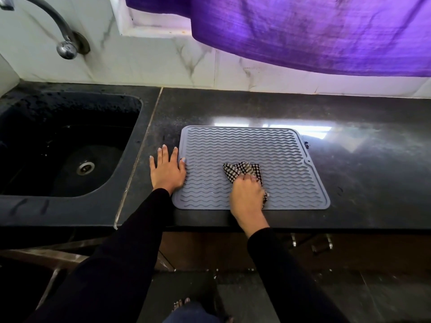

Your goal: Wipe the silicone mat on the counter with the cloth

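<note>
Bare toes (pixel 181 303) at the bottom edge, on dark floor, nearest of all. Two black sleeves (pixel 121 259) reaching up from below toward the worktop.

Black stone counter (pixel 361 173), glossy, running across the whole width, with window glare on it. Purple curtain (pixel 314 33) hanging above, over the white marbled wall tiles (pixel 149 64). Black sink (pixel 65 145) sunk into the counter at the left, wet, with a round metal drain (pixel 85 167) in its floor. Chrome tap (pixel 58 26) curving off the wall over the sink.

Grey silicone mat (pixel 251 150), ribbed in wavy lines, flat on the counter just right of the sink, near edge close to the counter's front edge.

Left hand (pixel 167 170) flat, palm down, fingers straight and spread, mostly on the bare counter, thumb side lapping over the mat's left edge, pressing.

Right hand (pixel 248 194) on the mat's lower middle, fingers curled down and gripping a bunched checked cloth (pixel 242 170), black and white. Cloth held against the mat, most of it fanning out beyond the fingertips, one frayed end poking out at the right of the hand.

Cabinet handles (pixel 323 244) under the counter, right side.
</note>
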Tool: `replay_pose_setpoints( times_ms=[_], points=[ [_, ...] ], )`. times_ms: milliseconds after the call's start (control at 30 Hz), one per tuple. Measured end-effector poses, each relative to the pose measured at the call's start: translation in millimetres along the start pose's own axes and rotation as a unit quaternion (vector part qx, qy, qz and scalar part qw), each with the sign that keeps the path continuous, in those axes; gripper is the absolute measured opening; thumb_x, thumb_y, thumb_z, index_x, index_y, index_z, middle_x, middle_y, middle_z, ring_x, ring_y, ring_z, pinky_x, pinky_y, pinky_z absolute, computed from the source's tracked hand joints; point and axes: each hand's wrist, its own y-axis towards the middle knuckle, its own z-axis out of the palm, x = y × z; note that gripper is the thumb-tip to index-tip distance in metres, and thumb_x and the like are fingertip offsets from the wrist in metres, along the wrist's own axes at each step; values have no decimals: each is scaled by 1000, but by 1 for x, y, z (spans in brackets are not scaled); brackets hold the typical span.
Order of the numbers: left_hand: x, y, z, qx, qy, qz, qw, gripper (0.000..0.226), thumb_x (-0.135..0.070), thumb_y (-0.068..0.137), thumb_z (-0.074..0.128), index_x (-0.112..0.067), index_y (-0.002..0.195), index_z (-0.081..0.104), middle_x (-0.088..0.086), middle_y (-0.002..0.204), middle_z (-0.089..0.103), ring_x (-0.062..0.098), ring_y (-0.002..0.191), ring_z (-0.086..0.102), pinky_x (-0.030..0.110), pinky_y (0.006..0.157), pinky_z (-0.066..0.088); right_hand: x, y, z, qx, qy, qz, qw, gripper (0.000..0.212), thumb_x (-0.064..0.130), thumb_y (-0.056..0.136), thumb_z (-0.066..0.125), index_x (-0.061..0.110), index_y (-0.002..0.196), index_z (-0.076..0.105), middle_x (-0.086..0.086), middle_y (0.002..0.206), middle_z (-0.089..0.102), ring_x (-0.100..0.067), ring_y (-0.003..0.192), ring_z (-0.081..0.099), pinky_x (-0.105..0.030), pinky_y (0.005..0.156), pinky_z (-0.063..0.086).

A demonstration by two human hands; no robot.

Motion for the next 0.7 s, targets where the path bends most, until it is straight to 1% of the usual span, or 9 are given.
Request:
replay_pose_setpoints(
  times_ms=[67,200,267,333,433,467,533,633,700],
  points=[
    [-1,0,0,-1,4,-2,1000,55,-42,99,18,-17,149,19,13,158,7,25,146,1,48,117,-4,10,1,5,-2,-30,9,1000,37,3,91,43,-11,125,46,-29,127,52,-39,120,49,-47,99,44],
    [-1,1,1,-5,5,-3,1000,56,-42,99,18,-17,148,19,13,157,8,25,146,1,48,117,-3,13,-1,-15,16,-4,-19,1000,24,5,90,43,2,104,62,-17,107,64,-33,102,59,-39,82,49],
    [-1,1,2,-6,3,-2,1000,56,-43,99,18,-17,148,19,13,157,8,25,146,2,48,117,-3,7,-2,-32,30,65,-7,997,25,13,89,45,4,106,61,-16,106,64,-35,101,59,-38,82,48],
    [-1,1,2,-5,3,-4,1000,56,-43,99,18,-17,148,19,13,157,8,25,146,2,48,117,-3,-4,7,-44,45,180,65,981,26,18,88,46,0,98,62,-19,94,62,-34,91,58,-35,77,46],
    [-1,0,1,-3,4,-5,1000,56,-43,99,17,-18,149,19,13,158,7,25,146,1,48,117,-3,-10,23,-49,9,401,125,908,29,9,85,44,-2,96,68,-18,91,69,-29,81,62,-31,75,53],
    [-1,0,1,-3,5,-5,1000,56,-44,99,17,-18,149,18,13,158,7,24,146,1,48,117,-3,-5,23,-47,-16,411,97,906,31,5,84,46,4,105,69,-13,96,71,-24,80,63,-27,75,54],
    [0,1,1,1,6,-6,1000,56,-44,99,17,-19,149,18,12,158,6,24,146,1,47,117,-4,5,18,-36,-12,349,-3,937,41,0,83,51,13,121,61,-6,107,68,-17,82,62,-12,76,51],
    [0,0,0,-1,3,-4,1000,56,-45,99,18,-19,149,19,11,158,7,23,146,1,46,117,-4,8,10,-6,45,229,-106,967,50,-2,81,53,23,124,59,-4,125,62,-21,111,59,-29,102,44],
    [1,0,0,-4,0,-2,1000,56,-45,99,18,-19,148,20,11,158,8,23,146,2,46,117,-4,-2,11,4,38,212,-132,968,51,-5,77,53,26,117,64,3,129,60,-15,123,52,-34,108,38]
  ],
)
